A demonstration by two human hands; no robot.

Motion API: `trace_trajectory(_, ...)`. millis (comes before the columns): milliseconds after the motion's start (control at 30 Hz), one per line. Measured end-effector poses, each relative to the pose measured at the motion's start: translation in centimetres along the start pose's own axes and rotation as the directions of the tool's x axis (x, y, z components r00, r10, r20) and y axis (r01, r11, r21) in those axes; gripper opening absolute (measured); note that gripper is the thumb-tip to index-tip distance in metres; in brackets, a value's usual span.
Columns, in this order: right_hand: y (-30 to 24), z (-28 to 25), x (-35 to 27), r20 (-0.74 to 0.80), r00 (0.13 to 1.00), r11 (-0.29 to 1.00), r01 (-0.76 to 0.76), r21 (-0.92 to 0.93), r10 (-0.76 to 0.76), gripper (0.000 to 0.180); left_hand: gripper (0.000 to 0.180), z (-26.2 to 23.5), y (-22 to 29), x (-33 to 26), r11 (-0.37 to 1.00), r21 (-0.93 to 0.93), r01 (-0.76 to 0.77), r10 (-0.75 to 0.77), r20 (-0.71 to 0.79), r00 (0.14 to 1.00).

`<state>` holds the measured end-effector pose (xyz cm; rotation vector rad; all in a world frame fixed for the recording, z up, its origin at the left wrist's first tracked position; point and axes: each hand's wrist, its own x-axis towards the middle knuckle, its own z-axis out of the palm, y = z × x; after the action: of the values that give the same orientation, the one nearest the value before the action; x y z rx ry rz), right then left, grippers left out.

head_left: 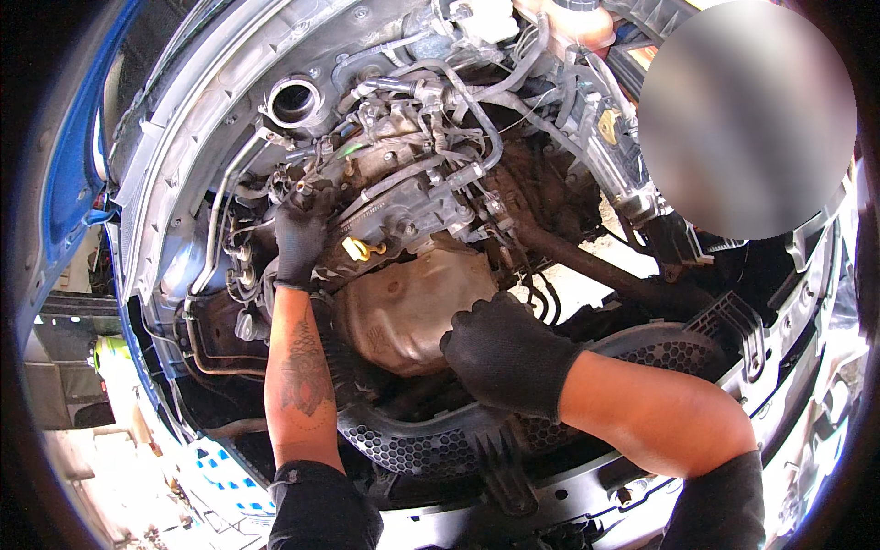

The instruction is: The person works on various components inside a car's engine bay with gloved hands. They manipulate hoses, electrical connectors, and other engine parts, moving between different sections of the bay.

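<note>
Both my hands wear black knit gloves over an open car engine bay. My left hand reaches in at the left end of the engine, its fingers curled among hoses and fittings; what they grip is hidden. A yellow dipstick handle stands just right of that wrist. My right hand is closed in a fist over the near right edge of a brownish metal heat shield. Anything inside that fist cannot be seen. Below it runs the honeycomb-patterned fan shroud.
A round open metal port sits at the far left. Metal pipes run down the left side. Several hoses cross the engine's far side. A dark pipe slants toward the right. The blue car body borders the left, and a blurred patch covers the upper right.
</note>
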<state>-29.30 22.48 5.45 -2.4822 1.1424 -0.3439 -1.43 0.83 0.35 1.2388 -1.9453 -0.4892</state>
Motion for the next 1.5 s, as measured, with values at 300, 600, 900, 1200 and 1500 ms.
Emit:
trace_trajectory(300, 0.1, -0.1, 0.0, -0.035, 0.999, 1.0, 0.011, 0.01, -0.011, 0.012, 0.024, 0.5, -1.3, 0.1, 0.985, -0.169, -0.019, 0.012, -0.042, 0.999)
trace_trajectory(600, 0.1, 0.0, 0.0, -0.042, 0.999, 1.0, 0.011, 0.004, -0.011, 0.012, 0.027, 0.0, 0.4, 0.4, 0.994, 0.004, 0.111, -0.111, 0.068, 0.991)
trace_trajectory(900, 0.0, -0.1, 0.0, 0.009, 1.0, 1.0, -0.003, 0.007, 0.003, 0.012, 0.021, -1.9, -1.8, 0.0, 0.97, 0.189, 0.155, -0.134, -0.119, 0.984)
trace_trajectory(1200, 0.0, 0.0, -0.1, 0.009, 1.0, 1.0, 0.01, 0.024, -0.011, 0.013, 0.02, -1.3, -0.8, -0.6, 0.957, -0.215, 0.194, -0.171, 0.123, 0.978)
trace_trajectory(1500, 0.0, 0.0, 0.0, -0.033, 0.999, 1.0, 0.019, 0.016, -0.018, 0.013, 0.031, -0.2, -1.6, 0.2, 0.999, 0.022, 0.048, -0.047, -0.031, 0.998)
